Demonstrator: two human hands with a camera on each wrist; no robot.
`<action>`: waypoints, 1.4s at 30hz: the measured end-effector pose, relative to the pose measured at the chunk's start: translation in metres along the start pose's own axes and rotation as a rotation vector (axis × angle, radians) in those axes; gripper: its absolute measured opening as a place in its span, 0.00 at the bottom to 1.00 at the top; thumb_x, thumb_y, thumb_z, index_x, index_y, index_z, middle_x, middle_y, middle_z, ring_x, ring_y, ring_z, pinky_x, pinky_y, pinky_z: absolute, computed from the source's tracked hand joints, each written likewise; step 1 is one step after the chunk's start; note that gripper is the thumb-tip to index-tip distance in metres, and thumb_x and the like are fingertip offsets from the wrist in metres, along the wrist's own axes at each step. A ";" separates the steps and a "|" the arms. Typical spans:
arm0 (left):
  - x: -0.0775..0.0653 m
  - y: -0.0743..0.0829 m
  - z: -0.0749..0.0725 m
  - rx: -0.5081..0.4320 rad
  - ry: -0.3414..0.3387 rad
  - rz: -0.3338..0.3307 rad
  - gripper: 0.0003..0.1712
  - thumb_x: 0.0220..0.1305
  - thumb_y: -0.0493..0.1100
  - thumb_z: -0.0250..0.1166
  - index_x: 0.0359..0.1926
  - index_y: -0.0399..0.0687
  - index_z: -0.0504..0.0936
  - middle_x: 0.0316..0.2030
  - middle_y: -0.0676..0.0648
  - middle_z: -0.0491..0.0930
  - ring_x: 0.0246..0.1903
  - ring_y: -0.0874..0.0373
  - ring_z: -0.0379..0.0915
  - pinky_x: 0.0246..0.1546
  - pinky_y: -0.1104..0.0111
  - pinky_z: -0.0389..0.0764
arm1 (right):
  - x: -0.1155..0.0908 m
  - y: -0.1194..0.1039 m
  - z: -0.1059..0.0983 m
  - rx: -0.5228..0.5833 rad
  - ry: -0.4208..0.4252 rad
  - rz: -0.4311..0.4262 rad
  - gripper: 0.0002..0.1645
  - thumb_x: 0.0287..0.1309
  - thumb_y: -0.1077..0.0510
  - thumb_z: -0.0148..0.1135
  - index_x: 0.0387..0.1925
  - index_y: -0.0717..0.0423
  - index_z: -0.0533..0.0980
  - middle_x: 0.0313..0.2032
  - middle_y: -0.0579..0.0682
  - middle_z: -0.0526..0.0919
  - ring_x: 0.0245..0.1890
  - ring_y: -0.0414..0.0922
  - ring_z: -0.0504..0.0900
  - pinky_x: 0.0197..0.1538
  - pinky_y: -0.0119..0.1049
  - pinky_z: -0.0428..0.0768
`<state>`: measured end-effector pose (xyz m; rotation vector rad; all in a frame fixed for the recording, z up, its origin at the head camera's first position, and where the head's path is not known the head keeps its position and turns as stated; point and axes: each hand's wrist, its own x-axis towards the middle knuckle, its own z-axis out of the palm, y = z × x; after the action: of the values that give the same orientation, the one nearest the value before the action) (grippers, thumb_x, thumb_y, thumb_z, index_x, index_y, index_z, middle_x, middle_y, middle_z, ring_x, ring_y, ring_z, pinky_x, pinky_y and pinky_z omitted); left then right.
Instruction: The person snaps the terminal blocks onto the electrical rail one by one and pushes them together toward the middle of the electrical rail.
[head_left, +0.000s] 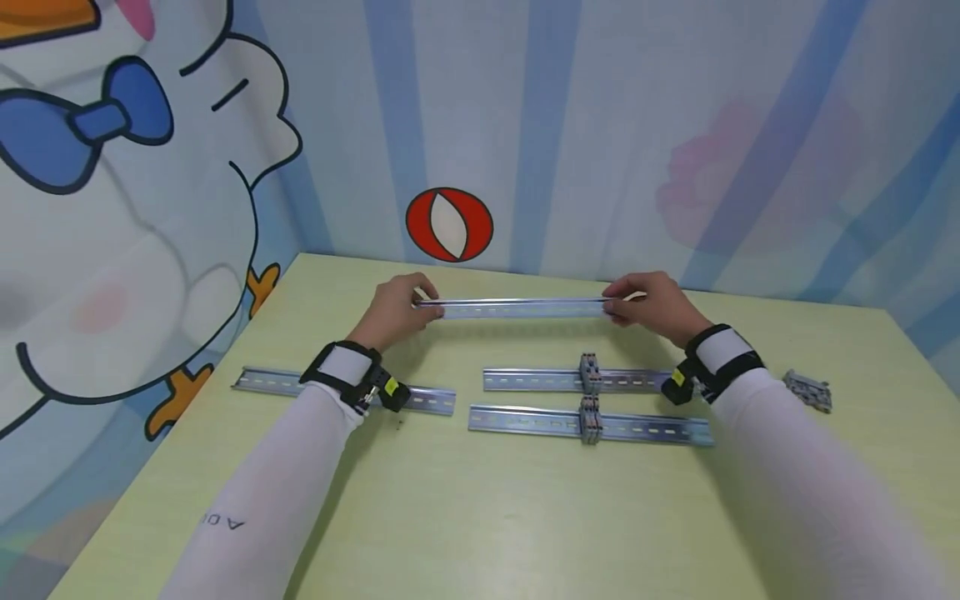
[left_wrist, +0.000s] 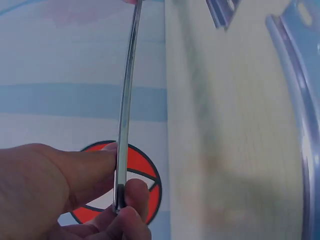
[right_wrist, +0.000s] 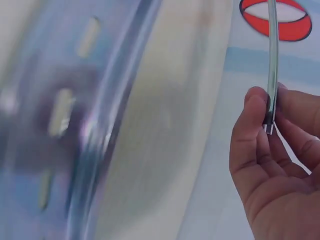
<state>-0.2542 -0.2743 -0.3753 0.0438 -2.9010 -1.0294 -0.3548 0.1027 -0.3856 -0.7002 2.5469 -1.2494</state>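
A slotted metal DIN rail is held level above the back of the table, one end in each hand. My left hand pinches its left end between thumb and fingers, seen edge-on in the left wrist view. At the other end my right hand pinches the rail the same way, thumb and fingertips on either side. In front lie two more rails, an upper rail and a lower rail. Each carries a small grey terminal block, the upper block and the lower block.
Another bare rail lies on the left, partly hidden under my left wrist. To the right of my right wrist is a grey terminal block piece. The pale yellow table meets a printed wall along its back edge.
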 end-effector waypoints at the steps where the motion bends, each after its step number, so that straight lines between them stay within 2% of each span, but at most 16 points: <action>1: -0.004 0.003 -0.001 0.005 0.000 0.031 0.17 0.64 0.47 0.67 0.50 0.44 0.79 0.41 0.44 0.81 0.35 0.52 0.78 0.33 0.65 0.79 | -0.007 0.000 -0.002 -0.002 -0.004 -0.011 0.23 0.66 0.52 0.60 0.57 0.61 0.75 0.51 0.60 0.78 0.45 0.52 0.84 0.50 0.48 0.81; 4: -0.020 0.014 -0.008 0.031 -0.019 0.103 0.21 0.60 0.49 0.70 0.52 0.46 0.82 0.46 0.46 0.81 0.39 0.52 0.77 0.37 0.64 0.81 | -0.031 -0.001 -0.011 -0.003 -0.025 -0.041 0.28 0.62 0.47 0.64 0.61 0.54 0.74 0.55 0.56 0.78 0.47 0.51 0.84 0.53 0.52 0.79; 6: -0.032 0.021 -0.012 0.042 -0.042 0.136 0.24 0.58 0.49 0.72 0.54 0.46 0.82 0.47 0.47 0.81 0.39 0.53 0.76 0.36 0.65 0.80 | -0.049 -0.001 -0.017 -0.012 -0.026 -0.057 0.30 0.59 0.45 0.66 0.61 0.49 0.75 0.55 0.53 0.79 0.47 0.47 0.84 0.52 0.47 0.80; 9: -0.056 0.031 -0.017 0.049 -0.072 0.206 0.25 0.56 0.47 0.74 0.55 0.47 0.82 0.44 0.49 0.80 0.34 0.56 0.76 0.31 0.66 0.80 | -0.078 0.000 -0.024 -0.067 -0.021 -0.100 0.28 0.57 0.47 0.69 0.59 0.44 0.76 0.51 0.48 0.81 0.44 0.41 0.84 0.46 0.38 0.83; 12: -0.083 0.038 -0.016 0.049 -0.101 0.294 0.23 0.57 0.45 0.73 0.54 0.46 0.82 0.41 0.51 0.79 0.30 0.60 0.76 0.27 0.69 0.80 | -0.111 0.000 -0.029 -0.122 -0.041 -0.173 0.25 0.57 0.51 0.69 0.57 0.45 0.77 0.43 0.46 0.83 0.39 0.40 0.84 0.40 0.34 0.83; 15: -0.109 0.045 -0.011 0.103 -0.122 0.371 0.23 0.57 0.46 0.72 0.54 0.46 0.83 0.40 0.52 0.79 0.31 0.63 0.76 0.28 0.72 0.79 | -0.143 0.002 -0.027 -0.181 -0.044 -0.237 0.23 0.56 0.55 0.70 0.55 0.45 0.78 0.41 0.43 0.83 0.36 0.39 0.83 0.37 0.33 0.82; 18: -0.133 0.048 -0.002 0.212 -0.112 0.427 0.24 0.57 0.49 0.72 0.54 0.48 0.83 0.41 0.54 0.79 0.33 0.64 0.74 0.29 0.75 0.77 | -0.172 0.006 -0.018 -0.250 -0.020 -0.305 0.23 0.53 0.56 0.72 0.52 0.43 0.79 0.42 0.39 0.82 0.34 0.36 0.81 0.35 0.29 0.80; 22: -0.155 0.047 0.013 0.338 -0.079 0.492 0.23 0.57 0.54 0.71 0.52 0.52 0.85 0.40 0.57 0.78 0.31 0.65 0.73 0.29 0.77 0.75 | -0.198 0.015 -0.005 -0.287 0.016 -0.426 0.26 0.49 0.60 0.74 0.51 0.43 0.78 0.40 0.36 0.81 0.34 0.33 0.78 0.35 0.26 0.76; 25: -0.162 0.044 0.026 0.369 -0.052 0.548 0.22 0.56 0.54 0.72 0.50 0.50 0.86 0.38 0.56 0.78 0.31 0.66 0.73 0.28 0.76 0.75 | -0.208 0.024 0.002 -0.290 0.026 -0.466 0.27 0.47 0.63 0.75 0.50 0.43 0.78 0.40 0.36 0.81 0.36 0.33 0.77 0.37 0.25 0.75; 29: -0.164 0.040 0.043 0.350 -0.036 0.580 0.22 0.55 0.52 0.73 0.49 0.48 0.86 0.39 0.54 0.76 0.35 0.64 0.73 0.31 0.73 0.77 | -0.216 0.033 0.007 -0.318 0.005 -0.418 0.25 0.50 0.59 0.73 0.51 0.41 0.77 0.43 0.34 0.80 0.39 0.32 0.78 0.39 0.23 0.74; 34: -0.164 0.038 0.057 0.307 -0.074 0.545 0.21 0.54 0.52 0.73 0.48 0.47 0.86 0.38 0.53 0.73 0.35 0.63 0.68 0.35 0.71 0.77 | -0.215 0.034 0.008 -0.388 0.004 -0.414 0.23 0.50 0.56 0.74 0.49 0.40 0.78 0.44 0.34 0.79 0.42 0.33 0.76 0.42 0.21 0.72; 37: -0.164 0.039 0.059 0.314 -0.094 0.520 0.22 0.53 0.52 0.74 0.47 0.47 0.87 0.36 0.54 0.74 0.34 0.63 0.68 0.36 0.69 0.77 | -0.211 0.032 0.010 -0.421 0.014 -0.434 0.22 0.47 0.55 0.76 0.46 0.39 0.79 0.43 0.35 0.77 0.42 0.33 0.74 0.43 0.21 0.71; 42: -0.167 0.040 0.060 0.331 -0.112 0.492 0.21 0.49 0.52 0.76 0.42 0.47 0.87 0.34 0.53 0.77 0.33 0.61 0.69 0.35 0.69 0.75 | -0.205 0.031 0.013 -0.405 -0.041 -0.413 0.20 0.46 0.52 0.77 0.43 0.38 0.80 0.40 0.34 0.77 0.39 0.32 0.75 0.39 0.25 0.74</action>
<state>-0.0921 -0.1975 -0.4053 -0.6910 -2.9080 -0.4814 -0.1831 0.2140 -0.4205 -1.3766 2.7357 -0.7968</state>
